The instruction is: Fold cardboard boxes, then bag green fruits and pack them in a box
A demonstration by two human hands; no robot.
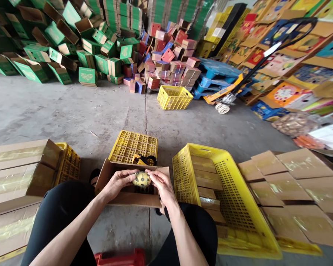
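Both my hands hold a small round yellow object with dark spots (pixel 141 178) over an open brown cardboard box (pixel 127 197) on the floor between my knees. My left hand (pixel 117 183) grips its left side, my right hand (pixel 161 183) its right side, fingers curled round it. Just behind the box an overturned yellow plastic crate (pixel 133 146) carries a yellow and black tape dispenser (pixel 144 160).
A tilted yellow crate (pixel 238 207) with flat cardboard inside lies at my right, beside stacks of taped cartons (pixel 299 184). More cartons (pixel 13 173) and a yellow crate (pixel 69 162) stand at my left. Farther off are a yellow basket (pixel 174 97), a pallet jack (pixel 224 99) and piles of coloured boxes.
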